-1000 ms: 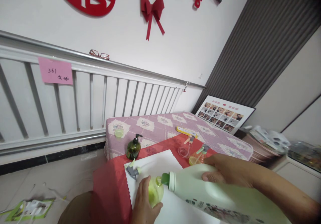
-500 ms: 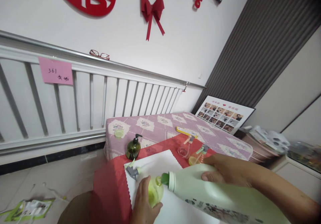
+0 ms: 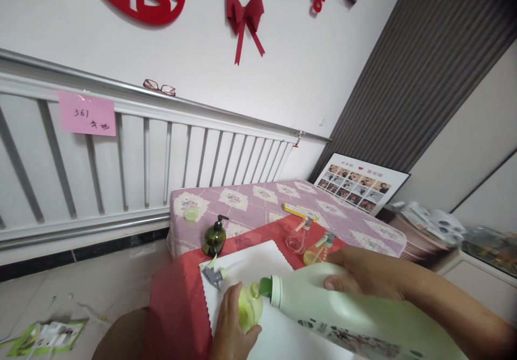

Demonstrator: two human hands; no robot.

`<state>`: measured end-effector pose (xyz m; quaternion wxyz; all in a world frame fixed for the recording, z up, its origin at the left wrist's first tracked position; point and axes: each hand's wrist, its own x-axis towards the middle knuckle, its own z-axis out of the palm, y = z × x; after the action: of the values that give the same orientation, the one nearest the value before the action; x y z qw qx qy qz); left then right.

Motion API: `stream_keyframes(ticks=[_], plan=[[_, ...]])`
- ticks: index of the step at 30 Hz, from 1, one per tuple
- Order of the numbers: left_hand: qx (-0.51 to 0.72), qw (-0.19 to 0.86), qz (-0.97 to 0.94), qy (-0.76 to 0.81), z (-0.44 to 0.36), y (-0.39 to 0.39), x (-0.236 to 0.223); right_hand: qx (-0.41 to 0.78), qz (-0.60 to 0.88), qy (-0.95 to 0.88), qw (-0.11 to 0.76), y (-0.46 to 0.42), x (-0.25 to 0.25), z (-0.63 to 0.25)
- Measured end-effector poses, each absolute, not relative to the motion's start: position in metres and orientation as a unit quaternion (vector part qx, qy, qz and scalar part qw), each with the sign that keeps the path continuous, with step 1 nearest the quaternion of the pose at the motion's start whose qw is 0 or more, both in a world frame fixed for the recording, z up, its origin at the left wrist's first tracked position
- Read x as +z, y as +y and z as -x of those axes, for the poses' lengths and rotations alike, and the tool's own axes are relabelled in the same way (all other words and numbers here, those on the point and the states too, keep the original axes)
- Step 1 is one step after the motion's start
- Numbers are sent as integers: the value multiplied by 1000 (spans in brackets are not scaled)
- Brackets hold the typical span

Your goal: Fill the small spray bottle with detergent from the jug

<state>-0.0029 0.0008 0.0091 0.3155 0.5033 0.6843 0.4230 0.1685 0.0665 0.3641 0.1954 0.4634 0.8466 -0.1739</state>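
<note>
My left hand (image 3: pixel 233 327) is closed around a small yellow-green spray bottle (image 3: pixel 249 309) that has no head on and leans toward the right. My right hand (image 3: pixel 349 274) grips a large pale green detergent jug (image 3: pixel 335 306), tipped almost level. The jug's green spout meets or nearly touches the bottle's mouth; a stream of liquid cannot be made out. A grey and green trigger spray head (image 3: pixel 212 275) lies on the white mat (image 3: pixel 264 258) beyond my left hand. Pale liquid shows inside the small bottle.
A dark green pump bottle (image 3: pixel 215 237) stands behind the mat. Two clear spray bottles, one pink-topped (image 3: pixel 298 236) and one green-topped (image 3: pixel 319 251), stand near my right hand. A pale green cap (image 3: pixel 191 213) and a yellow box (image 3: pixel 300 211) lie on the floral cloth (image 3: pixel 264 193).
Both hands, the jug and the small bottle hold almost the same pose. The view has shifted very slightly.
</note>
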Motion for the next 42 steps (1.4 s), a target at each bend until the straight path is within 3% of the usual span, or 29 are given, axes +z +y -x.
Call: stream_keyframes(ticks=[42], plan=[[423, 319, -507, 680, 3, 2, 3, -167, -493, 824, 225, 69, 364, -167]])
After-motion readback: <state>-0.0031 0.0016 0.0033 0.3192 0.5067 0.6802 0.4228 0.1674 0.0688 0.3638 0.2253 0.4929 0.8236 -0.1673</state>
